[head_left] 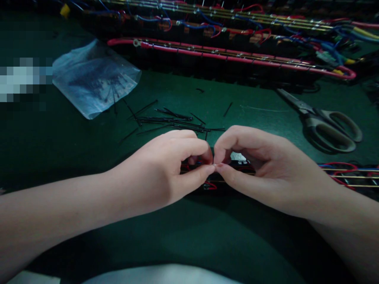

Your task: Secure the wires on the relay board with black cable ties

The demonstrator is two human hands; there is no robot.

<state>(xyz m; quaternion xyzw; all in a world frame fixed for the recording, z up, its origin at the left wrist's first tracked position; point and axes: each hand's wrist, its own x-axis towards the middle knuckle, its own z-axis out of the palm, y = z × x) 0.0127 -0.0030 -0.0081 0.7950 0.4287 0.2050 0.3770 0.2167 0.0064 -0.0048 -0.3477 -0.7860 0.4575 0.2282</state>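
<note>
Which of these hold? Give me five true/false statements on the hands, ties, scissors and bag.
1. The left hand and right hand meet fingertip to fingertip over the wired strip. True.
2. The scissors lie on the green mat, to the right of the hands. True.
3. The right hand grips the scissors. False: they lie apart from both hands.
4. The plastic bag is empty. False: the plastic bag holds dark thin pieces, seemingly ties.
5. Loose black cable ties lie on the mat beyond the hands. True.
</note>
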